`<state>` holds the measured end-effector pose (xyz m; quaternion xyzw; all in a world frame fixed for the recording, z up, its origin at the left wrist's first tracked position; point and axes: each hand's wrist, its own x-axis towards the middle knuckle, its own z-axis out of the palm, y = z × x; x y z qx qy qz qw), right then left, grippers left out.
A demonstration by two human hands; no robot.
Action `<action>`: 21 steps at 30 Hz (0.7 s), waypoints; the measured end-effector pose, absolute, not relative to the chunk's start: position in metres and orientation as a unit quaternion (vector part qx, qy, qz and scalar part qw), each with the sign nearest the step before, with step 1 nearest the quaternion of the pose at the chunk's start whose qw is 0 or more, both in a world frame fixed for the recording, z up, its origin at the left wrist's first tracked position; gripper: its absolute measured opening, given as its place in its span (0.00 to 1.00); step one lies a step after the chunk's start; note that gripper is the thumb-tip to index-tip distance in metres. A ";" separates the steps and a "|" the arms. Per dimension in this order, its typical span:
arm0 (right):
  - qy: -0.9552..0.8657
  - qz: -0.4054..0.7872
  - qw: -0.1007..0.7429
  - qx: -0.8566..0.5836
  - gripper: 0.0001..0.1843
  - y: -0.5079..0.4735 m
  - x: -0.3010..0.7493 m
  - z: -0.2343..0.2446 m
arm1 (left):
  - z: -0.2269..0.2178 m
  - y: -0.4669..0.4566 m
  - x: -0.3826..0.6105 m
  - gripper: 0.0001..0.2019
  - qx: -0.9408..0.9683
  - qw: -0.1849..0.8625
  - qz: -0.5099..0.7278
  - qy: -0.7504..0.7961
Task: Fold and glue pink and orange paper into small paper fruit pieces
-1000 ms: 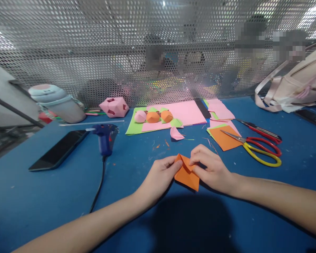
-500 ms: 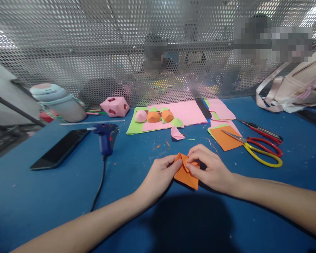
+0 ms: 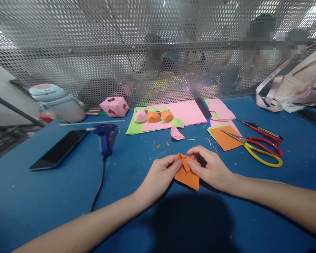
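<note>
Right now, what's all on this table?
folded paper: 1, orange, between hands
scissors: 2, yellow-red and red, right
square sheet: 1, orange, under scissors
big sheets: several, pink on green, back centre
paper balls: 3, pink and orange, on big sheets
paper polyhedron: 1, pink, back left
glue gun: 1, blue, left
phone: 1, black, far left
bottle: 1, pale, back left
bag: 1, pinkish, back right
table: 1, blue, underneath
left hand, right hand: bare, gripping folded paper
</note>
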<state>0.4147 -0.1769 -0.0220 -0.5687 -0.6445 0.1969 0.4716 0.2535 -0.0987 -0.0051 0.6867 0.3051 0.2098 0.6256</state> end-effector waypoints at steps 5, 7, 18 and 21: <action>-0.679 0.195 0.456 -0.541 0.19 -0.179 0.414 -0.020 | -0.006 -0.098 0.253 0.14 0.673 0.627 0.231 0.318; -0.699 0.176 0.449 -0.528 0.23 -0.178 0.414 -0.020 | -0.006 -0.098 0.252 0.14 0.681 0.611 0.229 0.332; -0.683 0.094 0.507 -0.518 0.04 -0.174 0.418 -0.023 | -0.005 -0.103 0.255 0.13 0.697 0.597 0.206 0.338; -0.695 0.074 0.511 -0.500 0.08 -0.175 0.418 -0.024 | -0.005 -0.103 0.254 0.13 0.701 0.592 0.204 0.341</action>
